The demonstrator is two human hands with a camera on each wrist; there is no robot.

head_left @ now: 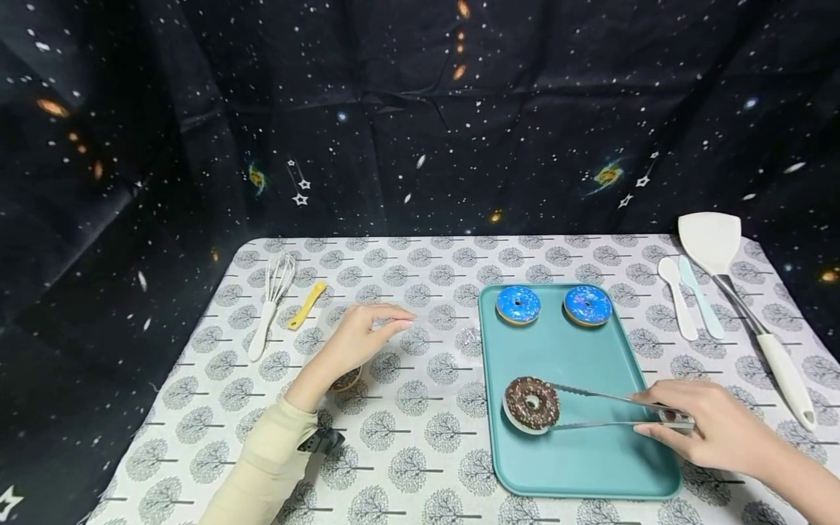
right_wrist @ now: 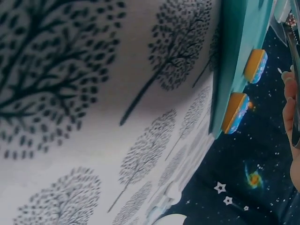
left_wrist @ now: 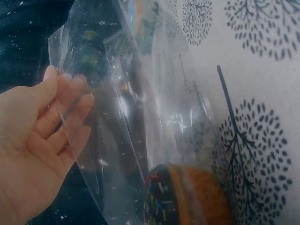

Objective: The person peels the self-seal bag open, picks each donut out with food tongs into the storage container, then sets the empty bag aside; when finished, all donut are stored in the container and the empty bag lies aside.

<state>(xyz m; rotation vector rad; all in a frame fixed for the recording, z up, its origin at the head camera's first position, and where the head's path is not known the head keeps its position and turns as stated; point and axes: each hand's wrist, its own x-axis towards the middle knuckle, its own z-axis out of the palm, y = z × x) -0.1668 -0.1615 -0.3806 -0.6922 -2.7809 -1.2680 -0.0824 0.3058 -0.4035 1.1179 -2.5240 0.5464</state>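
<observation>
My left hand pinches the rim of a clear plastic bag, thumb against fingers, left of the tray. Inside or behind the bag's film in the left wrist view shows a dark doughnut with coloured sprinkles; in the head view my wrist partly covers it. With my right hand I hold metal tongs near their joined end. Between the tong tips is a chocolate doughnut with light sprinkles, over the left part of the teal tray. The right wrist view catches only part of that hand.
Two blue-iced doughnuts, one left and one right, lie at the tray's far end. At left are a whisk and a yellow utensil. A white spoon, pale blue knife and spatula lie right.
</observation>
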